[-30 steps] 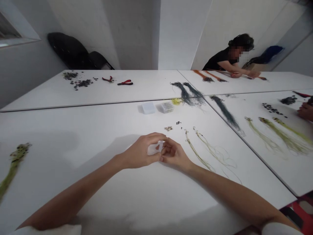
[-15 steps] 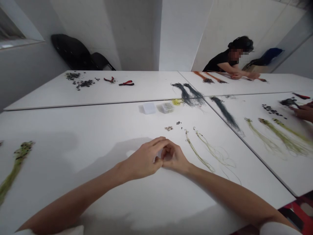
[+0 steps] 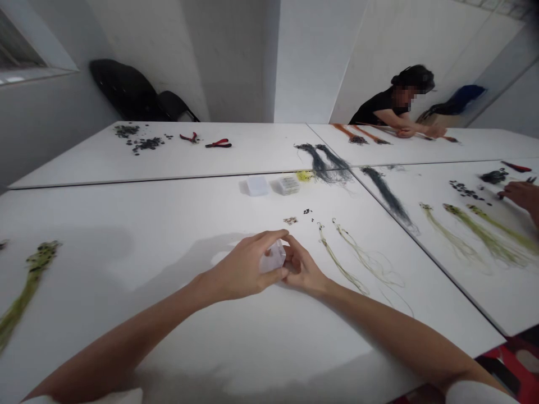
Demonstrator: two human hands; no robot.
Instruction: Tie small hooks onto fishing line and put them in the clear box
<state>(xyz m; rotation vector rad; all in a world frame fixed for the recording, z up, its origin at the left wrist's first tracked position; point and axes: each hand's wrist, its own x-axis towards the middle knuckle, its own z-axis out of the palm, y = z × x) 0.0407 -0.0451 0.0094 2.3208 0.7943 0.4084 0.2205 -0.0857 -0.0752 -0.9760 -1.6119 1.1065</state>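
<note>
A small clear plastic box [image 3: 275, 257] is held above the white table between my two hands. My left hand [image 3: 248, 266] grips it from the left, thumb below and fingers over the top. On the other side my right hand [image 3: 304, 266] has its curled fingers closed at the box's right end, partly hidden behind it. What the box contains cannot be made out. Just beyond lie a little pile of small metal pieces [image 3: 290, 220] and some tiny black bits [image 3: 307, 211]. Hooked lines of pale green thread [image 3: 343, 266] lie to the right of my right hand.
Farther back stand a white box [image 3: 257, 186] and a clear case [image 3: 288, 186], beside yellow bits [image 3: 304, 175] and dark thread bundles [image 3: 322, 163]. A green bundle [image 3: 36, 269] lies left. Red-handled pliers [image 3: 219, 143] are across the table. Another person's hand [image 3: 522, 196] works at right.
My left hand has tilted and opened slightly, so the clear plastic box now shows between my hands. The co-worker's hand at right has shifted away from the dark pile.
</note>
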